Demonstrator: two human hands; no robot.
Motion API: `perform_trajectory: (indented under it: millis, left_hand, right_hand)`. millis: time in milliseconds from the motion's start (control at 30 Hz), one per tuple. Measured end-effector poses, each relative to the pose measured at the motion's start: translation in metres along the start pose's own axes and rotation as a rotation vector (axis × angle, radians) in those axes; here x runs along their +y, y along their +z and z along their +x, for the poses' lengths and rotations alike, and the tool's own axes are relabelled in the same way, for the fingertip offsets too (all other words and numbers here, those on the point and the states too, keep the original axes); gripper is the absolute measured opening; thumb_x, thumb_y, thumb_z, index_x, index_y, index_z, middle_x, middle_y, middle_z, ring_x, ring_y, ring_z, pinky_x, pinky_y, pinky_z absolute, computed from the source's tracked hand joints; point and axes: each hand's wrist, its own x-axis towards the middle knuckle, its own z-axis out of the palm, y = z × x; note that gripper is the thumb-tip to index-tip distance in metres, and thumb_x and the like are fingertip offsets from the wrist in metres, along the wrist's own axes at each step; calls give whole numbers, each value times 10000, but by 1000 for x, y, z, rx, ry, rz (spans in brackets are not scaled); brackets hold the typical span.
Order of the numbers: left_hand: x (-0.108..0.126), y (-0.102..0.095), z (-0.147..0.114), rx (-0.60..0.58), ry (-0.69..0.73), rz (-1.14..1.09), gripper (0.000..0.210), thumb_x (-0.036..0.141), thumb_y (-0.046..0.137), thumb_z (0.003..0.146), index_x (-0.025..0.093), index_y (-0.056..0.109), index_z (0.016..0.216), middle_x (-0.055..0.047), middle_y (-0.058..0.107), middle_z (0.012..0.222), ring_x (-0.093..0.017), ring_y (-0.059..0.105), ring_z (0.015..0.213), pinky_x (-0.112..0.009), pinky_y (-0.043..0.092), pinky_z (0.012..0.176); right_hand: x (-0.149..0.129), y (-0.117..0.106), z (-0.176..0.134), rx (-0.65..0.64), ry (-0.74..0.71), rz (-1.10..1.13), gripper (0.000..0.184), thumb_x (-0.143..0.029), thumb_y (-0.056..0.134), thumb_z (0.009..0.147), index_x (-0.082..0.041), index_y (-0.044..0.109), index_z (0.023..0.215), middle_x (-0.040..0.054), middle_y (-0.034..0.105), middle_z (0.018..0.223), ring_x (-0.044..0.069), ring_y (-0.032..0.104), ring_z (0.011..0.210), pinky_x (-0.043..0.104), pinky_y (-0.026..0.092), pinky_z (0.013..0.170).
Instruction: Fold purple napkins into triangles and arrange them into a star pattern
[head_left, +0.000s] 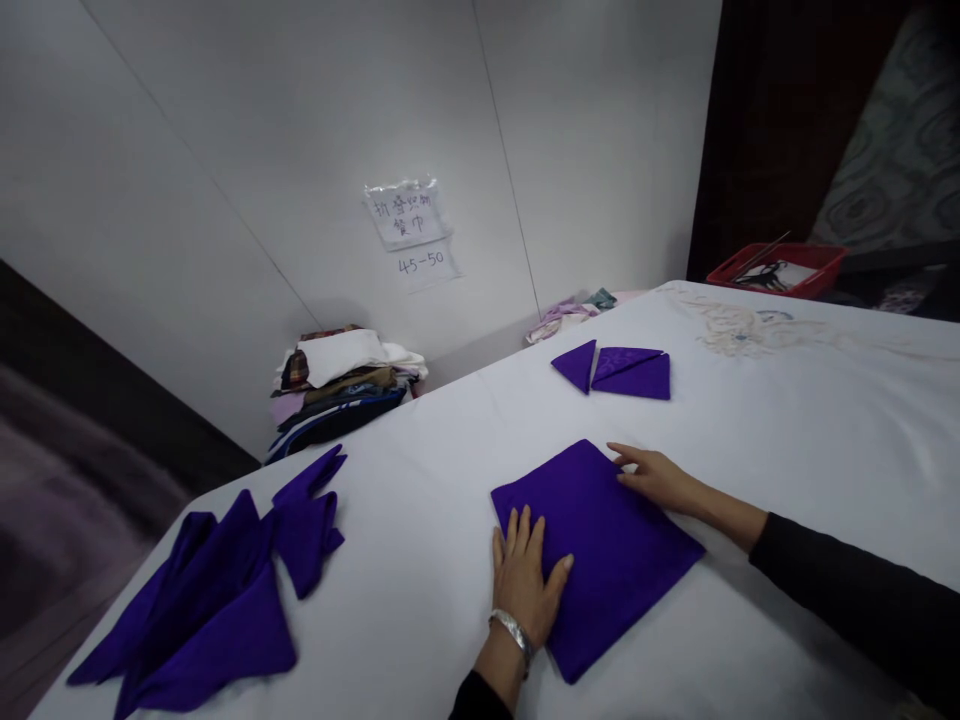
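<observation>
A purple cloth napkin (607, 560), folded into a square, lies flat with one corner toward me on the white-covered table (405, 560). Fingers spread, my left hand (529, 575) rests flat over its left edge; a silver bracelet circles that wrist. My right hand (660, 480) is at the upper right edge, its index finger stretched past the cloth and its other fingers bent near the edge. Whether those fingertips pinch any fabric is hard to see. Farther back lies a folded purple napkin (631, 374) beside a purple triangle of cloth (577, 366).
Crumpled purple cloths (217, 610) lie at the table's left edge. Beyond the table, a stack of folded clothes (341, 385) stands against the wall, which bears a handwritten paper sign (409, 215). A red basket (780, 268) sits behind the far right edge.
</observation>
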Motion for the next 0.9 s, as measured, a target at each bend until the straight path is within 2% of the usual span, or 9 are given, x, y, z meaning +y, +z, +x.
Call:
perform_trajectory:
  millis: [133, 200, 300, 367, 533, 733, 900]
  left_hand:
    - [1, -8, 4, 92, 20, 6, 541, 469, 340, 881, 194, 360, 1347, -73, 234, 1473, -254, 109, 1366, -523, 103, 1100]
    - [0, -12, 10, 138, 15, 44, 522, 434, 322, 894, 179, 357, 1348, -79, 231, 1474, -247, 99, 1367, -511, 105, 1101]
    - [-4, -13, 21, 141, -35, 114, 549, 419, 306, 893, 121, 344, 1352, -114, 233, 1469, -254, 96, 1367, -495, 105, 1102]
    - [-7, -10, 27, 109, -89, 143, 598, 444, 316, 878, 82, 329, 1354, -145, 239, 1461, -271, 113, 1363, -494, 116, 1098]
    - [-13, 3, 31, 75, -137, 150, 672, 507, 295, 862, 66, 289, 1369, -157, 233, 1461, -280, 127, 1360, -491, 125, 1092]
    - [-15, -6, 31, 61, -166, 56, 661, 503, 268, 876, 68, 271, 1375, -155, 211, 1468, -273, 115, 1362, -491, 147, 1088]
    - [5, -6, 8, 102, -15, 114, 651, 511, 284, 876, 105, 266, 1385, -116, 194, 1478, -256, 79, 1367, -490, 123, 1104]
  right_hand:
    - [-19, 10, -17, 17, -337, -297, 471, -285, 504, 807, -233, 499, 1275, 98, 546, 1241, 271, 497, 1120, 436, 346, 987]
    - [-29, 24, -27, -79, -438, -363, 476, -334, 471, 847, -231, 457, 1311, 94, 479, 1324, 265, 407, 1223, 442, 274, 1042]
    - [-36, 45, -38, -257, -548, -418, 582, -452, 479, 851, -237, 348, 1376, 83, 333, 1432, 273, 235, 1327, 488, 115, 1089]
    - [-34, 53, -40, -320, -565, -449, 654, -523, 463, 843, -225, 291, 1400, 98, 261, 1460, 288, 164, 1346, 523, 44, 1083]
    - [-22, 57, -39, -345, -517, -519, 693, -583, 399, 849, -208, 247, 1412, 119, 222, 1468, 294, 126, 1352, 534, 25, 1072]
    - [-23, 55, -39, -364, -498, -526, 688, -594, 378, 853, -221, 237, 1414, 107, 205, 1474, 280, 119, 1355, 514, 11, 1078]
    - [-30, 49, -27, -387, -458, -544, 675, -602, 296, 874, -221, 204, 1423, 91, 178, 1484, 251, 107, 1360, 488, 69, 1085]
